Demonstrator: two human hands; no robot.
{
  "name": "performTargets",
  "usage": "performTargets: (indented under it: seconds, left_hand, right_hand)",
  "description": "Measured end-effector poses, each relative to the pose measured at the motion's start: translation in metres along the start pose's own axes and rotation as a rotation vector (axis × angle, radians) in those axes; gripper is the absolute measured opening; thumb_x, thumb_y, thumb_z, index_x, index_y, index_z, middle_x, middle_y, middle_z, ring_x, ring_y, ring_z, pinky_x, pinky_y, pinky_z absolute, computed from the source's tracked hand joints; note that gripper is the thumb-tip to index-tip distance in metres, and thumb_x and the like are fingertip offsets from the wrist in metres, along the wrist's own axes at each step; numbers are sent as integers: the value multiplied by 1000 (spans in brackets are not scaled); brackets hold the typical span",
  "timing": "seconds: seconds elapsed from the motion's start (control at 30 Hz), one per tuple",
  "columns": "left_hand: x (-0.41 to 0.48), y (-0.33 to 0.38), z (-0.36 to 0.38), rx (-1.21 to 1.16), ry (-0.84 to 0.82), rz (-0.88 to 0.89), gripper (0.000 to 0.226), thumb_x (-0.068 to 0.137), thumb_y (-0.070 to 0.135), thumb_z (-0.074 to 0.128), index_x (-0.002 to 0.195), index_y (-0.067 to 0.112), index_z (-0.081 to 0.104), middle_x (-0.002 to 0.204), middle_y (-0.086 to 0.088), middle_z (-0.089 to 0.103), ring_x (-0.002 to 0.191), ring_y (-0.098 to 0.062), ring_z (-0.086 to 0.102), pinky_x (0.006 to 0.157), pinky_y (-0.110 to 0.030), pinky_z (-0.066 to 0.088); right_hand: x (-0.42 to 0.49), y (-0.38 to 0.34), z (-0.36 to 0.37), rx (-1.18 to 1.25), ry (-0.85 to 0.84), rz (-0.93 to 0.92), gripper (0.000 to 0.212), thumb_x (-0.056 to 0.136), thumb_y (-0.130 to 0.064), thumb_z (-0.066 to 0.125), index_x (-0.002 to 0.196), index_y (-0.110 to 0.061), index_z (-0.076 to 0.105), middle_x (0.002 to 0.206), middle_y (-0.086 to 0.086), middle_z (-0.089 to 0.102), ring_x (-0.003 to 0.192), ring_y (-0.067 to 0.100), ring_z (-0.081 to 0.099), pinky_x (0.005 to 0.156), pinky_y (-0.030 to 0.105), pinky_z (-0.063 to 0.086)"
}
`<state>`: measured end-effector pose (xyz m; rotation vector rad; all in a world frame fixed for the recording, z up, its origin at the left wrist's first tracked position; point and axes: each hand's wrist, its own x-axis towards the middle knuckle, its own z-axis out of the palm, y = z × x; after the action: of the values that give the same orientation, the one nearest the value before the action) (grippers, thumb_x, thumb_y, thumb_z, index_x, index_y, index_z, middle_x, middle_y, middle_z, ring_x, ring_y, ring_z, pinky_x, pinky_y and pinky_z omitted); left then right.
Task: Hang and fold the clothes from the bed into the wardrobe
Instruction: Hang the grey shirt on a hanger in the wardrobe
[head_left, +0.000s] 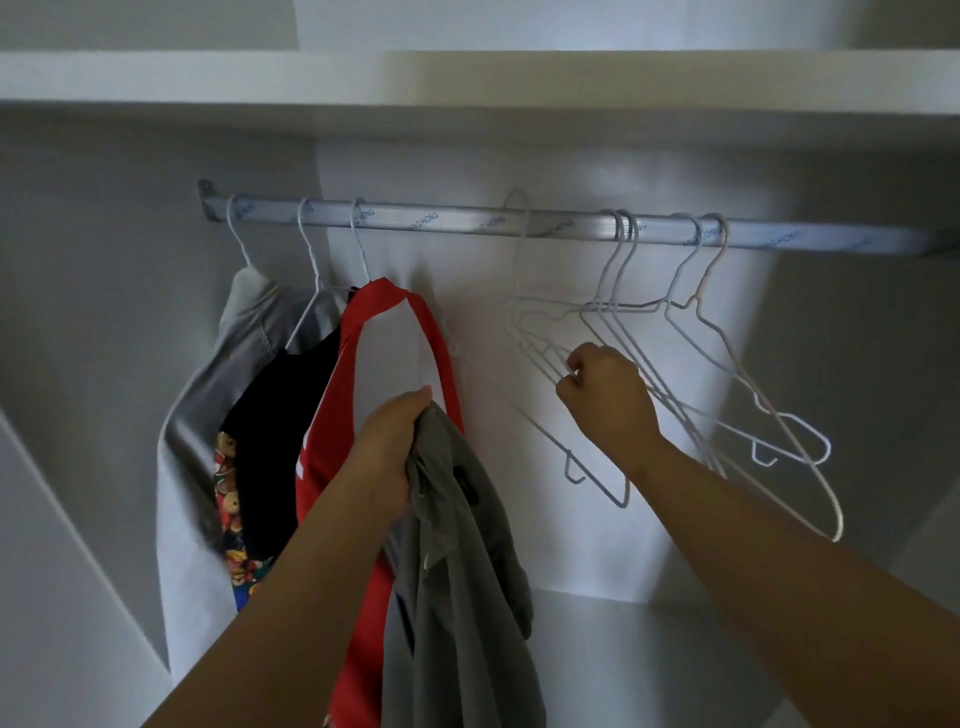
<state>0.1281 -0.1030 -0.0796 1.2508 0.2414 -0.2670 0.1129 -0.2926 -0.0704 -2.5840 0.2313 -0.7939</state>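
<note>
My left hand (387, 457) grips a bunched grey garment (457, 597) that hangs down in front of the wardrobe. My right hand (605, 395) pinches the shoulder wire of a white wire hanger (524, 312), whose blurred hook sits raised at the metal rail (467, 223). Hanging at the rail's left end are a light grey garment (208, 415), a black top (280, 415) with a colourful print and a red garment (374, 332), each on a white hanger.
Several empty white wire hangers (727, 364) hang on the rail to the right of my right hand. A white shelf (467, 78) runs above the rail. The wardrobe's white back panel and side walls enclose the space.
</note>
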Motion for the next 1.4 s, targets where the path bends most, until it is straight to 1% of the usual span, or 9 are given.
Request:
performTargets:
  seconds: [0.23, 0.4, 0.57, 0.77, 0.9, 1.03, 1.2, 1.3, 1.4]
  left_hand:
    - [0, 11, -33, 5, -27, -3, 33, 85, 29, 65, 109, 7, 60, 99, -14, 63, 86, -27, 60, 68, -35, 51]
    - [-12, 22, -60, 51, -123, -73, 21, 87, 29, 63, 84, 8, 62, 83, -13, 61, 75, -25, 58, 58, -33, 48]
    - [-16, 31, -85, 70, -167, -61, 24, 89, 28, 61, 93, 5, 61, 86, -13, 60, 77, -23, 57, 71, -34, 50]
    - [-24, 14, -97, 107, -253, -125, 25, 91, 26, 58, 73, 8, 60, 77, -12, 58, 71, -22, 55, 78, -34, 48]
    - [-29, -6, -93, 167, -302, -130, 23, 92, 26, 56, 78, 8, 58, 82, -12, 58, 79, -23, 55, 86, -39, 48]
    - [-29, -22, -83, 255, -342, -129, 29, 94, 27, 51, 105, 1, 59, 112, -21, 54, 107, -31, 51, 106, -44, 37]
    - [-43, -38, -78, 335, -397, -142, 20, 92, 26, 55, 83, 8, 58, 98, -17, 58, 90, -29, 55, 94, -43, 47]
    - [-45, -42, -81, 387, -400, -118, 20, 91, 29, 57, 81, 12, 59, 92, -14, 59, 82, -25, 56, 83, -38, 48]
    - [-46, -45, -81, 498, -444, -64, 18, 91, 28, 57, 85, 12, 61, 98, -14, 61, 86, -25, 56, 82, -36, 49]
  right_hand:
    - [-14, -25, 13, 175, 25, 99, 15, 88, -6, 54, 98, 3, 58, 72, 7, 51, 64, 18, 47, 58, 24, 38]
    - [-6, -56, 12, 191, 117, 110, 17, 86, -5, 52, 100, 4, 59, 81, 12, 56, 73, 20, 49, 63, 25, 37]
    - [-28, -87, 23, 239, 164, 155, 13, 86, -5, 52, 97, 0, 57, 71, 3, 53, 61, 15, 46, 55, 25, 36]
    - [-136, -92, 48, 426, 181, 379, 24, 82, -6, 59, 75, -22, 43, 60, -7, 44, 48, 5, 40, 46, 3, 37]
    - [-204, -81, 60, 491, 182, 576, 36, 75, -3, 65, 65, -19, 35, 57, -5, 38, 46, 4, 35, 44, 10, 36]
    - [-222, -70, 51, 782, -31, 832, 24, 80, -11, 68, 83, -24, 48, 77, 2, 53, 61, 14, 47, 53, 19, 42]
    - [-240, -57, 34, 605, -29, 846, 34, 80, -39, 67, 64, -18, 46, 56, -3, 41, 54, 11, 36, 51, 21, 32]
    - [-249, -51, 22, 698, -38, 869, 41, 81, -32, 69, 57, -17, 39, 53, -1, 37, 52, 13, 36, 52, 20, 37]
    - [-249, -55, 10, 838, -226, 830, 21, 78, -22, 74, 65, -17, 58, 50, -4, 55, 52, 9, 51, 53, 18, 48]
